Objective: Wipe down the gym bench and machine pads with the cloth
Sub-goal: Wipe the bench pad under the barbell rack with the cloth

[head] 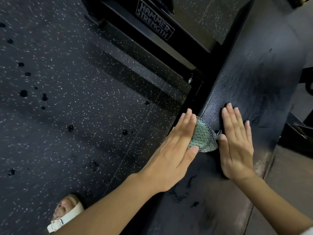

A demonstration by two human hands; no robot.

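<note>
At the lower middle of the frame, a small teal knitted cloth with a dark checked border [203, 136] sits bunched against the left edge of the long black padded gym bench [254, 73], just between the two hands. The left hand [171, 150] has its fingers straight and together and presses the cloth sideways against the bench's side edge. It does not grip the cloth. The right hand [237, 146] lies flat and released on the top of the pad, its thumb just beside the cloth's frayed corner.

The step in hand looks like wiping the bench's side seam, with the right hand bracing. The next move likely calls for sliding the cloth along that edge toward the upper right of the frame, then bringing it onto the top face, where most of the pad remains to be covered.

The pad's vinyl looks worn, with scuffed, greyish streaks and a dull sheen; whether any of it is damp is hard to tell through the blur. A black steel frame with a "Hammer Strength" label [155, 22] runs across the top, above dark speckled rubber flooring [67, 82].
</note>
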